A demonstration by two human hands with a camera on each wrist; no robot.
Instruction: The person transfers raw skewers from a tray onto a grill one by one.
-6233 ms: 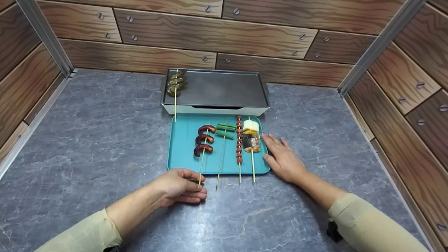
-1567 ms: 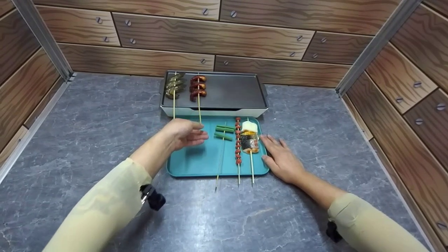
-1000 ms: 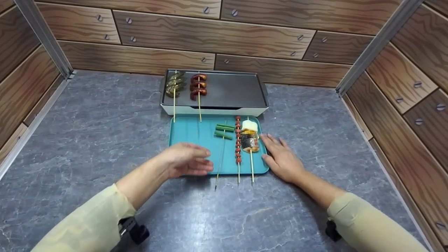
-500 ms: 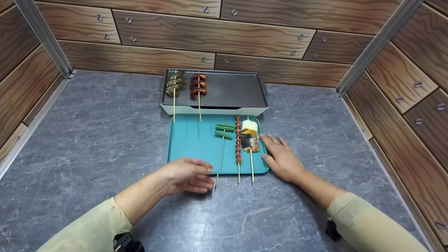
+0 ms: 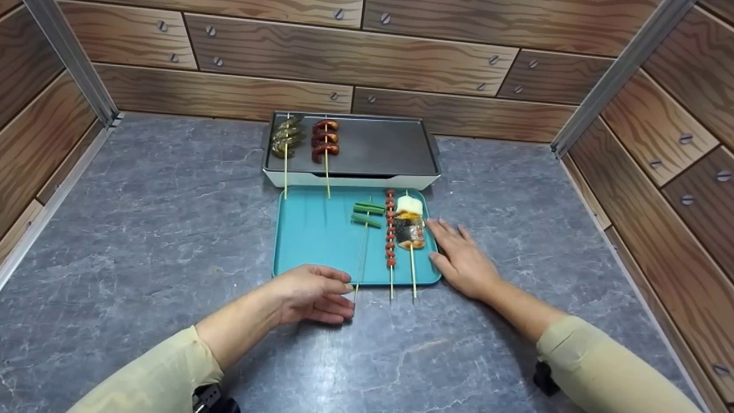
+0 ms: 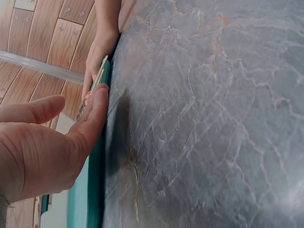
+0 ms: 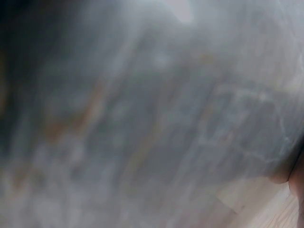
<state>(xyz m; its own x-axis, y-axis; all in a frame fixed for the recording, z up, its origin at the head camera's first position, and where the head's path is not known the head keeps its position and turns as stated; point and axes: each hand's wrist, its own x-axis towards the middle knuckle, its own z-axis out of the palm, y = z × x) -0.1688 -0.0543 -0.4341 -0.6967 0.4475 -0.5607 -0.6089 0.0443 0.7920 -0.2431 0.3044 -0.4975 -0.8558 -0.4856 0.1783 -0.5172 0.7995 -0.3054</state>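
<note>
My left hand (image 5: 312,295) is at the handle end of a skewer of green vegetable stalks (image 5: 367,215), its fingertips right beside the stick. In the left wrist view the left hand (image 6: 52,137) has its thumb and fingers apart, with a gap between them. The stalk skewer lies on a teal tray (image 5: 309,241), its handle over the front rim. My right hand (image 5: 467,261) lies with fingers extended against the tray's right edge. Between the two hands lie a skewer of small red pieces (image 5: 391,235) and a thick skewer with white and dark, browned chunks (image 5: 410,226).
Behind the tray stands a griddle (image 5: 378,146) with a dark plate and white base. On its left side lie a skewer of greenish-grey shrimp (image 5: 288,137) and a skewer of dark red octopus tentacles (image 5: 325,140), handles over the tray. Wood-patterned walls (image 5: 355,51) enclose the grey table (image 5: 172,201).
The octopus skewer went from the tray to the griddle, and my left hand let it go. That hand then came back toward me, to the stalk skewer's handle. The right hand stays put.
</note>
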